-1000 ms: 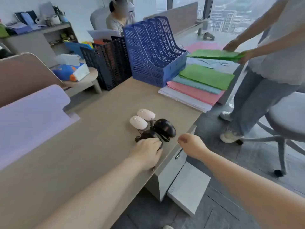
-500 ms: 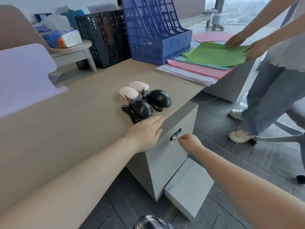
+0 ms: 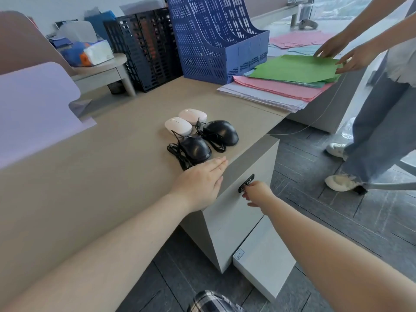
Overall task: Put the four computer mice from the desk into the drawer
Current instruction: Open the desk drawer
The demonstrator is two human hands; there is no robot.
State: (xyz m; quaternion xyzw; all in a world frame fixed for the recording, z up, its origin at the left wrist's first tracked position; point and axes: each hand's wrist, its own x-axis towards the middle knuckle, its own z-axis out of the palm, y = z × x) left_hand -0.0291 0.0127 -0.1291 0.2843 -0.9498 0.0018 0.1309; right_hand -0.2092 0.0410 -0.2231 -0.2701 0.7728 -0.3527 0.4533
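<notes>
Black perforated plastic file rack (image 3: 144,48), far left of the mice at the back of the beige laminate desk (image 3: 90,176): contents dark, cannot tell. Blue perforated plastic magazine file (image 3: 216,39) beside it: slots look empty from this angle. Grey drawer front (image 3: 238,210) below the desk edge, closed; nothing visible inside.

Four mice clustered on the desk near its front edge: two white oval mice (image 3: 178,126) (image 3: 193,115) behind, two glossy black corded mice (image 3: 195,148) (image 3: 221,131) in front, cords bundled beside each. None in the drawer.

Left hand (image 3: 200,181) flat on the desk, fingers extended together, holding nothing, fingertips just short of the nearer black mouse. Right hand (image 3: 257,192) pinched narrowly on the black lock handle (image 3: 246,183) of the drawer.

Right of the mice: stack of pink, green and white paper sheets (image 3: 286,79), another person's hands on the green sheet.

Versus 0.5 s ago: right hand has reached the handle; left hand unchanged; mice unmoved.
</notes>
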